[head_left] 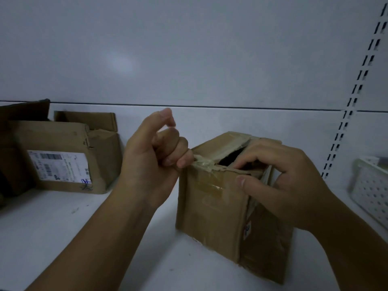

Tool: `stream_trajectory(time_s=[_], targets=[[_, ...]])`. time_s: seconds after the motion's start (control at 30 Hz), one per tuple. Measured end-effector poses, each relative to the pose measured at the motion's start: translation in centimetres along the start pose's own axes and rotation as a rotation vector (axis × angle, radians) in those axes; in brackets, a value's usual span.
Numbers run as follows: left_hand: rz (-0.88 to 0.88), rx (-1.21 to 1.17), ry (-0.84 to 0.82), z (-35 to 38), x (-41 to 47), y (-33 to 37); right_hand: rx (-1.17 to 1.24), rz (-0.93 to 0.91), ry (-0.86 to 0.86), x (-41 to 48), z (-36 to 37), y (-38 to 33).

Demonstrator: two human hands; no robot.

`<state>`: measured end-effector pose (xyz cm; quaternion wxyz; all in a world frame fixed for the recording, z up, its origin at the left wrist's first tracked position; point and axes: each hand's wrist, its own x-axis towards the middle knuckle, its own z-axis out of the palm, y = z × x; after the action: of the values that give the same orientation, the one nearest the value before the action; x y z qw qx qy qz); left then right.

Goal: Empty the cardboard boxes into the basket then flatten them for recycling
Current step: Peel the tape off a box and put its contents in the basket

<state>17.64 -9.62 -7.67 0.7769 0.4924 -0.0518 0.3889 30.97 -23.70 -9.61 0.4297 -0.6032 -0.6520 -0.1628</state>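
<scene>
The dark gap (231, 157) in the box (210, 211) top, just beside the right fingers (249, 161), shows nothing of what lies inside. The right hand (294, 185) covers the far flap. The end of the tape (204, 164) vanishes inside the curled left fingers (178, 152). Below the right fingers a small sticker (247, 229) is too blurred to read. Well left of the left fingers, the label (59, 166) on a second box (98, 156) has print too small to make out, and dark cardboard (12, 143) beyond it is cut by the edge. Far right of the right fingers, what is probably a white basket (371, 194) is cut off too.
</scene>
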Motion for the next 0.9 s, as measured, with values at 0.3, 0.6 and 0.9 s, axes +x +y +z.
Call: stream_trajectory(time_s=[0.3,0.6,0.9], targets=[[0.329,1.033,-0.034,-1.6,-1.9,-0.8,-0.154,0.102,-0.021,-0.6,1.6,0.1],[0.025,0.657,0.513,-1.3,-5.7,-3.5,-0.214,0.080,-0.079,-0.6,2.3,0.0],[-0.162,0.936,0.253,0.0,-4.4,-3.2,-0.230,0.055,-0.041,-0.6,2.5,-0.1]])
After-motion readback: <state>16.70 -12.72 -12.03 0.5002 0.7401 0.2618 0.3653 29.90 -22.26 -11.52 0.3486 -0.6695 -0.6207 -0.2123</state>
